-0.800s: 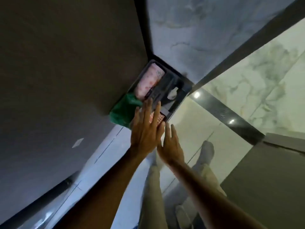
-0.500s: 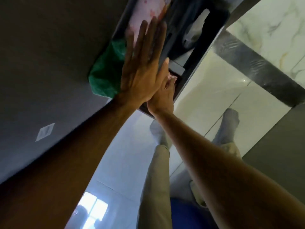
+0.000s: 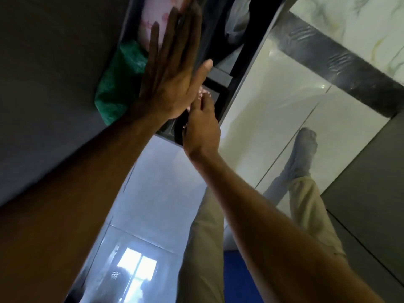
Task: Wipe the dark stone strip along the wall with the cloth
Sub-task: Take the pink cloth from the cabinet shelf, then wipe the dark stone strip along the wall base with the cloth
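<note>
A black caddy (image 3: 227, 99) stands against the grey wall. In it lie a crumpled green cloth (image 3: 118, 84), a pink patterned bundle (image 3: 153, 20) and something white (image 3: 237, 20). My left hand (image 3: 172, 68) is stretched flat over the caddy, fingers straight, beside the green cloth and partly over the pink bundle, holding nothing. My right hand (image 3: 202, 125) reaches into a lower compartment, its fingertips on a small pinkish thing; whether they grip it is hidden. The dark stone strip (image 3: 341, 71) runs across the pale marble at the upper right, away from both hands.
A grey wall (image 3: 48, 84) fills the left. Glossy pale floor tiles (image 3: 273, 119) lie to the right, a window reflection (image 3: 135, 267) shines on tiles below. My legs in beige trousers (image 3: 205, 248) and a grey shoe (image 3: 303, 154) stand near a grey panel (image 3: 371, 193).
The view has closed in on the caddy. Both hands have pushed further into it, the left sliding up over the pink bundle, the right fingertips going into the lower compartment.
</note>
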The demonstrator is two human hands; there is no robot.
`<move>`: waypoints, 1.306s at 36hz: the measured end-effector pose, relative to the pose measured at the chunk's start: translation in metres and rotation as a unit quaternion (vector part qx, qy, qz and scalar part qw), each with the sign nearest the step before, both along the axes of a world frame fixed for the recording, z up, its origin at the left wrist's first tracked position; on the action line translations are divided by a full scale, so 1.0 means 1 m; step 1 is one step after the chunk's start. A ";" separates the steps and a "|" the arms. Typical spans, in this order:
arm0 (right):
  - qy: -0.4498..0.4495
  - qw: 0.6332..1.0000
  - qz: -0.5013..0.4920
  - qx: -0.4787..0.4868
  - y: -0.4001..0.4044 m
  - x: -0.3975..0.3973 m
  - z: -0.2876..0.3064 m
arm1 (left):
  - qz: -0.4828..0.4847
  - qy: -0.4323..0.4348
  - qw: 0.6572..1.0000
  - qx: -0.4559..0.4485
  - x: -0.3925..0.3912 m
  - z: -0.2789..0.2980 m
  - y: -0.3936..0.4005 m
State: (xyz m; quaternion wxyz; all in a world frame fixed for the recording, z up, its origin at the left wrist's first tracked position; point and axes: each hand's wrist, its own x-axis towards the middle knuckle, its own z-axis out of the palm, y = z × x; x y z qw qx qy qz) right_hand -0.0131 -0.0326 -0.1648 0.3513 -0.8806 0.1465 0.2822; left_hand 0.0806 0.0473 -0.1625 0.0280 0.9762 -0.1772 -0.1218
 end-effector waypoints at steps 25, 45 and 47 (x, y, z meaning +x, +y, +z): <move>-0.068 0.981 -0.162 0.084 -0.398 0.044 -0.008 | 0.074 0.111 0.990 -0.054 -0.047 -0.012 -0.331; -0.118 0.987 -0.070 -0.079 -0.396 0.069 -0.386 | -0.011 0.159 0.984 0.076 0.002 -0.397 -0.309; -0.185 0.973 -0.052 -0.128 -0.398 0.070 -0.402 | -0.020 0.086 0.995 0.046 -0.004 -0.419 -0.298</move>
